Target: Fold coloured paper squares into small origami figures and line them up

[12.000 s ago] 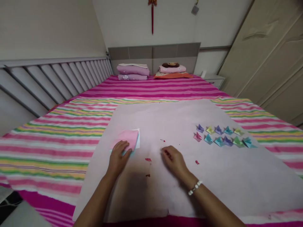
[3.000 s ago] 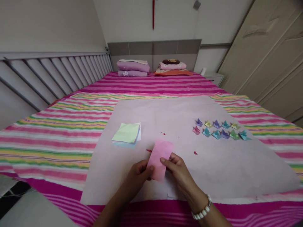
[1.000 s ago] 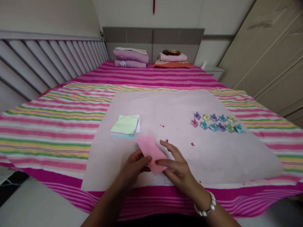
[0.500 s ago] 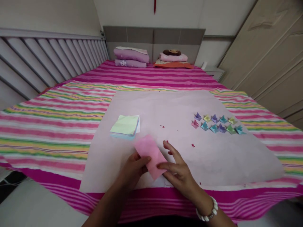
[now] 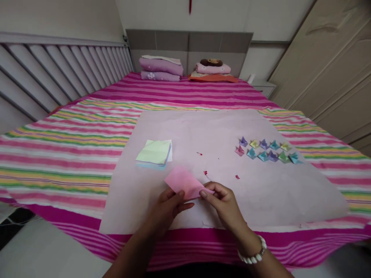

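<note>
A folded sheet of pink paper (image 5: 185,183) is held between my two hands, above the pale sheet near the bed's front edge. My left hand (image 5: 171,206) pinches its lower left side, thumb on top. At its right end, my right hand (image 5: 218,199) grips a corner between thumb and fingers, and the paper bends up there. Just beyond the left hand lies a stack of coloured square paper (image 5: 153,152), light green on top. Several small folded paper pieces (image 5: 263,156) in purple, yellow, blue, green and pink stand in two rows at the right.
The large pale sheet (image 5: 185,127) covers the middle of the striped bedspread (image 5: 69,154). Small red scraps (image 5: 237,177) are scattered on it. Folded bedding (image 5: 160,69) is piled by the headboard (image 5: 171,42). A white railing (image 5: 66,69) runs along the left.
My right hand has closed from spread fingers onto the pink paper's right corner. The paper has turned from slanting upright to lying more sideways, its right end lifted.
</note>
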`<move>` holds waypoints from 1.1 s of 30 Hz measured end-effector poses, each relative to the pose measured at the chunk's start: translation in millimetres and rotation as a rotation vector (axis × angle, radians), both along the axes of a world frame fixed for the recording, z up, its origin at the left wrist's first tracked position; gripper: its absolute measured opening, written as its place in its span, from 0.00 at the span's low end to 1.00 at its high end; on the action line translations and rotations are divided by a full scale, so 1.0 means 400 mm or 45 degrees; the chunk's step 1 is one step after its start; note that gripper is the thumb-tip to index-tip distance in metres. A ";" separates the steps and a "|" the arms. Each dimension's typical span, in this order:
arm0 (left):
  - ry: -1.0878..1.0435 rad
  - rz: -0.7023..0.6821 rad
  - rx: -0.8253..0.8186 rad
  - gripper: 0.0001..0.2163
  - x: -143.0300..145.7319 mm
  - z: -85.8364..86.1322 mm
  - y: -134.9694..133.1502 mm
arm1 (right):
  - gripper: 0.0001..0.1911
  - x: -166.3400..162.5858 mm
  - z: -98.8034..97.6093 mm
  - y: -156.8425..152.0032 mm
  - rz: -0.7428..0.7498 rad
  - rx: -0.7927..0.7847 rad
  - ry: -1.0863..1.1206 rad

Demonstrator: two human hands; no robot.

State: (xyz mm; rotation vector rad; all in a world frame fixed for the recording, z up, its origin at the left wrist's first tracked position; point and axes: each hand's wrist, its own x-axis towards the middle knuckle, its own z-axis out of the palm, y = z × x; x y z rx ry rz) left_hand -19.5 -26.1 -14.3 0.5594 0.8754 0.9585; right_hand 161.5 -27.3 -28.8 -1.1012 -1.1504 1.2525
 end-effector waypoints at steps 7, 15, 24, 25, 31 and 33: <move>0.227 -0.128 0.356 0.14 0.004 0.002 0.008 | 0.12 -0.026 -0.003 -0.003 0.018 -0.078 0.118; 0.208 -0.051 0.318 0.14 0.005 -0.017 0.004 | 0.13 -0.044 0.007 -0.014 0.106 -0.089 0.140; 0.123 0.032 -0.051 0.15 -0.011 -0.002 0.007 | 0.12 -0.040 0.029 -0.026 0.177 0.118 -0.246; 0.099 0.053 -0.066 0.14 -0.009 -0.003 0.008 | 0.13 -0.041 0.026 -0.027 0.173 0.095 -0.219; -0.057 0.113 -0.090 0.13 0.007 -0.012 0.006 | 0.17 -0.045 -0.005 -0.018 0.028 -0.071 0.045; -0.066 0.076 -0.042 0.14 0.010 -0.015 0.002 | 0.17 -0.046 -0.013 -0.014 -0.004 -0.104 0.118</move>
